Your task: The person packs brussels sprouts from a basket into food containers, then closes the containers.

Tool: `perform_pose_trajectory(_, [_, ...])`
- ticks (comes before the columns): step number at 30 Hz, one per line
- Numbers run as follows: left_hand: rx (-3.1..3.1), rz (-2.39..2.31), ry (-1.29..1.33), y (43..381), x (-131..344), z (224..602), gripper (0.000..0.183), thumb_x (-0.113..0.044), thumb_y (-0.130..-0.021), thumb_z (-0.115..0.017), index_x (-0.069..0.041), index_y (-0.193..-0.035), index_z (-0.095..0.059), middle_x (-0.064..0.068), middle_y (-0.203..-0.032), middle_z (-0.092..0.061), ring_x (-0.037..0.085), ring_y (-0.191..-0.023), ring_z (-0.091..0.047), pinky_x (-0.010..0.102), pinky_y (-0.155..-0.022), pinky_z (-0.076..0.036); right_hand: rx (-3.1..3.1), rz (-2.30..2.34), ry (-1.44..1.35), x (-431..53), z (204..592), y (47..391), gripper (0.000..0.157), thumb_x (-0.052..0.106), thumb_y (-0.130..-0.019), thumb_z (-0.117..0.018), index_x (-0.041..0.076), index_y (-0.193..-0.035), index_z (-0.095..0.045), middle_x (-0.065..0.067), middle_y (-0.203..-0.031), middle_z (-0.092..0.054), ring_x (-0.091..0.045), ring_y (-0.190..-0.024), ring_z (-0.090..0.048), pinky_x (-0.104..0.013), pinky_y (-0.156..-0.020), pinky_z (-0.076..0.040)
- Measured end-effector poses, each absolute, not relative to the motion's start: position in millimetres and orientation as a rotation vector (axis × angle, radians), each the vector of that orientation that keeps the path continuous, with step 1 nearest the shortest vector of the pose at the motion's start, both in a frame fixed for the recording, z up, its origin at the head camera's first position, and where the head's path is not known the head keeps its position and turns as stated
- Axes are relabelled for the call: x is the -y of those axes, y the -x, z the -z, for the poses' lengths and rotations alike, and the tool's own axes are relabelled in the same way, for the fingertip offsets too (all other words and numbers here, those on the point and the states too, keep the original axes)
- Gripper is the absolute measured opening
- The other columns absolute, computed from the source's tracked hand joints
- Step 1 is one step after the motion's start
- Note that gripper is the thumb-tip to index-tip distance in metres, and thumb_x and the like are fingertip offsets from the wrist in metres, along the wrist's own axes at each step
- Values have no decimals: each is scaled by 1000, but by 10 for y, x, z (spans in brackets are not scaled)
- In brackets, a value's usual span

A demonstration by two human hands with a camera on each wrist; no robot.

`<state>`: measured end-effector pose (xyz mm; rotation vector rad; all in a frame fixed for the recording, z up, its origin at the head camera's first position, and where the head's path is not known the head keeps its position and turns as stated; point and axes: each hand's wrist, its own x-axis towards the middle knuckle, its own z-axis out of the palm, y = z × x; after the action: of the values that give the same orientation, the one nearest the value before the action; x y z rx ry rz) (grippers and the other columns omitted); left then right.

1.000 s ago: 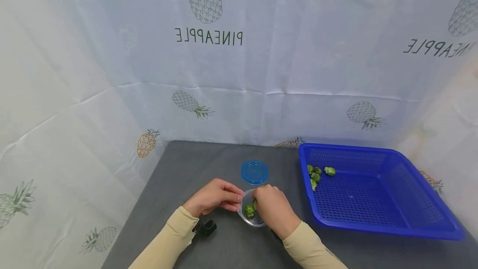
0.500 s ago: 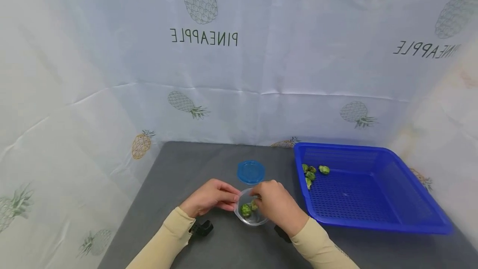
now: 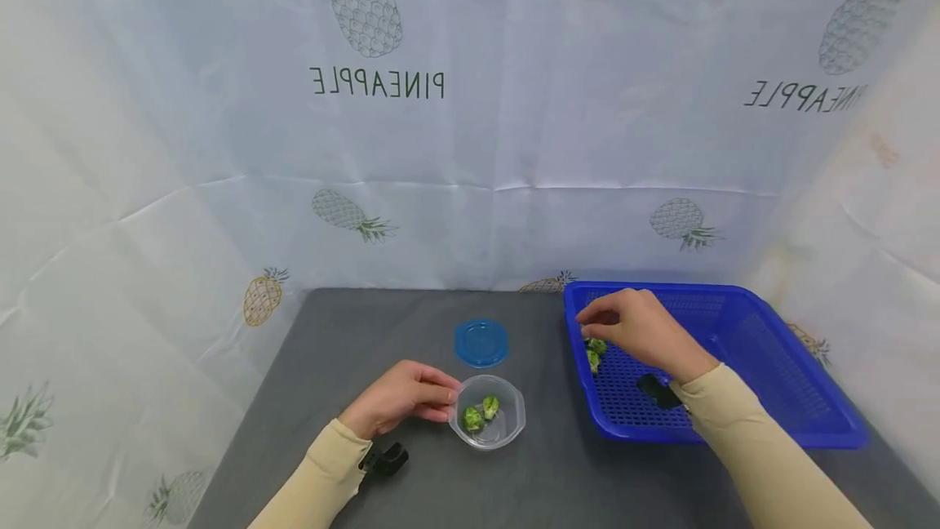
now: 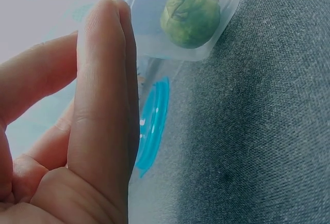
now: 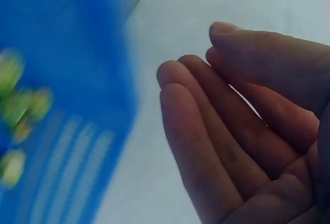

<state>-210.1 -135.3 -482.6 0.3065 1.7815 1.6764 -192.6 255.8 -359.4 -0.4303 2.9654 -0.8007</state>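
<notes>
My left hand [image 3: 402,398] pinches the rim of a clear plastic container [image 3: 505,432] between thumb and fingers, at its left side. Two Brussels sprouts [image 3: 473,419] lie inside it; one sprout [image 4: 191,16] shows through the wall in the left wrist view. Over the left part of a blue plastic basket [image 3: 742,424] hovers my right hand [image 3: 646,335], fingers loosely bent and holding nothing. Below its fingertips are several Brussels sprouts [image 3: 593,357], partly hidden by the hand. The right wrist view shows this hand's fingers [image 5: 180,131] apart from the thumb, with blurred sprouts [image 5: 13,167] to the left.
A round blue lid [image 3: 481,343] lies on the grey tabletop [image 3: 382,325] just behind the container. The basket's raised walls stand to the right. A pineapple-print curtain [image 3: 470,137] closes off the back and sides.
My right hand has left the container and moved right and up over the basket, uncovering the two sprouts inside. The left hand keeps its hold on the rim. The head view has shifted slightly.
</notes>
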Motion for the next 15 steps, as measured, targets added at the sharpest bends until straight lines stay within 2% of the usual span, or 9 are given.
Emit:
perform_pose_trajectory(6, [-1776,-1684,-305,2093,1375,4829,37,-11,-102,-76,9,-132,-72,14,-107,-80,12,-86,-79,30,-82,-70,-2899,799,287,-3169,3853,2180,26,25,-103,-76,10,-124,-81,-8,-117,-81,-27,-105,-76,-53,-90,-66])
perform_pose_trajectory(11, [-1764,-1691,-300,2093,1376,4834,36,-9,-102,-75,10,-133,-71,15,-110,-81,13,-87,-80,31,-83,-70,-2860,820,187,-3498,4067,2274,34,27,-104,-74,5,-129,-78,-15,-124,-79,-38,-114,-74,-58,-93,-64])
perform_pose_trajectory(15, [-1761,-1694,-308,2094,1362,4838,36,-10,-102,-76,9,-132,-72,15,-109,-81,13,-86,-80,31,-83,-70,-2834,836,108,-3657,4182,2313,38,28,-103,-75,2,-132,-76,-20,-127,-77,-41,-117,-73,-60,-95,-63])
